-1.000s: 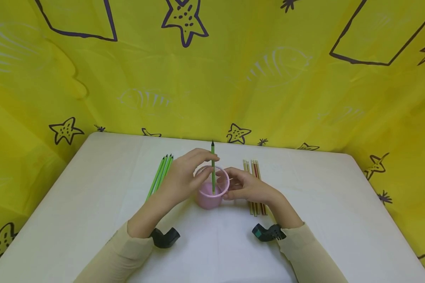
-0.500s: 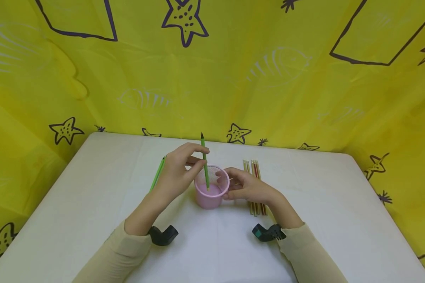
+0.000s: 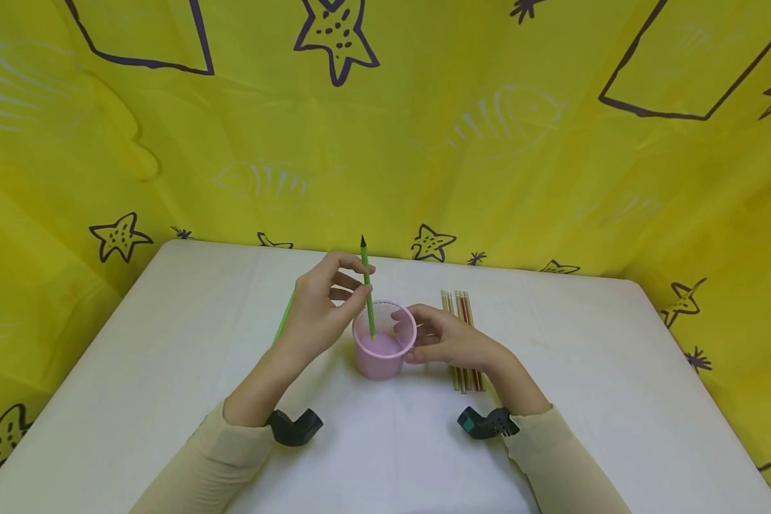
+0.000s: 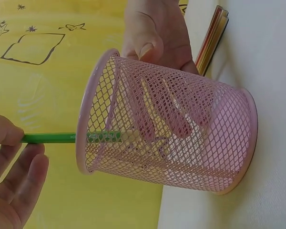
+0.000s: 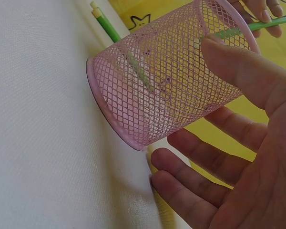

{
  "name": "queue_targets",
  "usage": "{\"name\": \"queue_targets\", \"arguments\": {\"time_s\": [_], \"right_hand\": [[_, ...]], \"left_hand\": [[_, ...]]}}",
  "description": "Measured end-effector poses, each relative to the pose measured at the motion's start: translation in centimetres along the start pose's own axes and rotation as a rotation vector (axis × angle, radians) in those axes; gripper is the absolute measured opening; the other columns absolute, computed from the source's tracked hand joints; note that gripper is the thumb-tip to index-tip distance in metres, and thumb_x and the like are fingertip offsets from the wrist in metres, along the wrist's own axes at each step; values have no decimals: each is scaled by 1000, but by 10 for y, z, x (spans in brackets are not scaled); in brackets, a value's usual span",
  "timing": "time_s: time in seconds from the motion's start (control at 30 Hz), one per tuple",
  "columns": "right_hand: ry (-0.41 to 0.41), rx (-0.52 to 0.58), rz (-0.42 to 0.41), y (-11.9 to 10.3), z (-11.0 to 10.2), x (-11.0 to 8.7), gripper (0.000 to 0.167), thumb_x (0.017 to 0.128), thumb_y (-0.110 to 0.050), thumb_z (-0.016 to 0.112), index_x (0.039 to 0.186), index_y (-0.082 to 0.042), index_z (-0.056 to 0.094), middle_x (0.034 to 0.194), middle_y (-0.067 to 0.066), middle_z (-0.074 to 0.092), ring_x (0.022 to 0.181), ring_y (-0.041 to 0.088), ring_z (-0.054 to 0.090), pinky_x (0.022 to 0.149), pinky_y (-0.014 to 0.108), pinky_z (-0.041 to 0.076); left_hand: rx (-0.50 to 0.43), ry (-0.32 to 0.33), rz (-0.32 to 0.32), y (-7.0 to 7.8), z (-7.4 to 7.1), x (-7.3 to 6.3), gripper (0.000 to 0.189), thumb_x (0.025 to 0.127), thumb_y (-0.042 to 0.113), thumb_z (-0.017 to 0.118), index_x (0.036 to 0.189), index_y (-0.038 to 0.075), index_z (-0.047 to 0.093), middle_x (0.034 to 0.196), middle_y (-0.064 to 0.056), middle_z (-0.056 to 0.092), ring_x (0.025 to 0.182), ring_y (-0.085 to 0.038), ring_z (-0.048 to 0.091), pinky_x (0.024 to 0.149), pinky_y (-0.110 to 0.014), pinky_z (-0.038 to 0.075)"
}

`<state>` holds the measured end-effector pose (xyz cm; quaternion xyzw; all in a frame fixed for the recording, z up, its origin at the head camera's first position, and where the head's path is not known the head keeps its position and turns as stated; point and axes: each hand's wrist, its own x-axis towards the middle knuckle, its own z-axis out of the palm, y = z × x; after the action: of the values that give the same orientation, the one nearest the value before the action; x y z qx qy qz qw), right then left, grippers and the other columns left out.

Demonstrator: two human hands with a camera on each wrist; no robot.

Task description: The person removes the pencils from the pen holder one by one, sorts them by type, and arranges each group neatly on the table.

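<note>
A pink mesh pencil cup (image 3: 379, 368) stands upright on the white table. My left hand (image 3: 318, 308) pinches a green pencil (image 3: 368, 303) between thumb and fingers, its black point upward. In the left wrist view the pencil's lower end sits just inside the cup's mouth, well above the bottom. My right hand (image 3: 455, 341) holds the cup from its right side; the right wrist view shows the thumb on one side and fingers round the other. Green pencils (image 3: 285, 315) lie to the left, mostly hidden behind my left hand.
Several gold and red pencils (image 3: 464, 357) lie side by side, partly under my right hand. A white cloth covers the table (image 3: 572, 371). At its back edge hangs a yellow curtain (image 3: 385, 143) with sea drawings.
My left hand has moved left and slightly upward with the green pencil, raising it inside the cup and tilting it. My right hand and the cup stay in place.
</note>
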<state>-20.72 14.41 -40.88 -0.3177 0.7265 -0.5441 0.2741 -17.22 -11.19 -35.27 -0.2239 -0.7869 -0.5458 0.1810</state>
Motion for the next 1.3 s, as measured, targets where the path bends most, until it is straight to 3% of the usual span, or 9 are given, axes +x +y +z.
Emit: {"name": "queue_targets", "arguments": {"time_s": [0.5,1.3], "right_hand": [[-1,4,24,-3,1,-1,64,87,-6,76,143,0,44,138,24,53,122,38,59,100,33,54],[-1,1,24,-3,1,0,64,88,-6,75,143,0,44,137,23,54,122,37,59,101,33,54]], "left_hand": [[-202,5,-80,1,-2,2,36,89,-4,66,118,9,49,111,-4,70,87,-22,68,72,-34,63],[-212,7,-105,0,-5,3,42,91,-2,66,127,10,49,111,-6,69,88,-20,67,71,-37,63]]}}
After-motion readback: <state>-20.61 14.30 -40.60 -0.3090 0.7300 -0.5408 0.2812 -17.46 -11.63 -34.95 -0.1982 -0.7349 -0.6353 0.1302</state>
